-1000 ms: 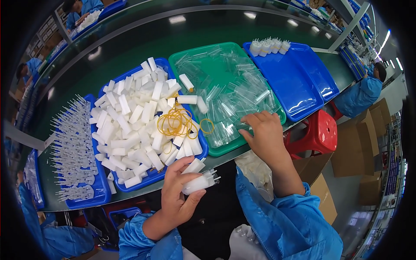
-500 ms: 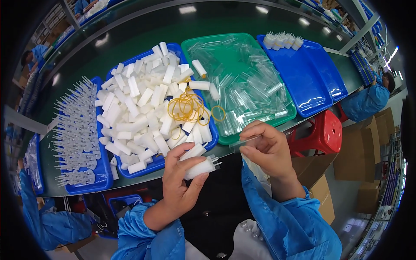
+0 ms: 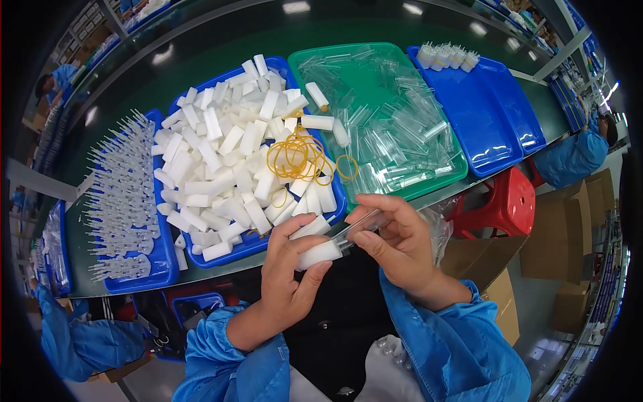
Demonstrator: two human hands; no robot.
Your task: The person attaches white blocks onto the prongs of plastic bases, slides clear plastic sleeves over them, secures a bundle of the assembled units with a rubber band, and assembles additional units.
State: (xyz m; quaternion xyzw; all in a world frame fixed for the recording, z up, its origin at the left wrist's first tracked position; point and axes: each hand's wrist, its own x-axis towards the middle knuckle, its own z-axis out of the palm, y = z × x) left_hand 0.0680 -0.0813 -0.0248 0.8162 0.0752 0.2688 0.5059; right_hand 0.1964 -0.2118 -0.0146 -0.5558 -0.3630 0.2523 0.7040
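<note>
The left hand [image 3: 289,266] grips two white blocks [image 3: 319,255] near the blue tray [image 3: 342,202]; they look light and soft, best held by their sides. The right hand [image 3: 404,253] pinches a clear sleeve [image 3: 360,225] at their end, seemingly thin, slippery, safest by its edges.

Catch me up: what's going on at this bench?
The left hand grips white pieces; the right hand holds a clear sleeve at their right end. Whether it fits over anything, I can't tell. In front, a blue tray holds white blocks with yellow bands on top, beside a green tray of clear parts. Pronged parts stand at far left; a white bunch sits at far right.
</note>
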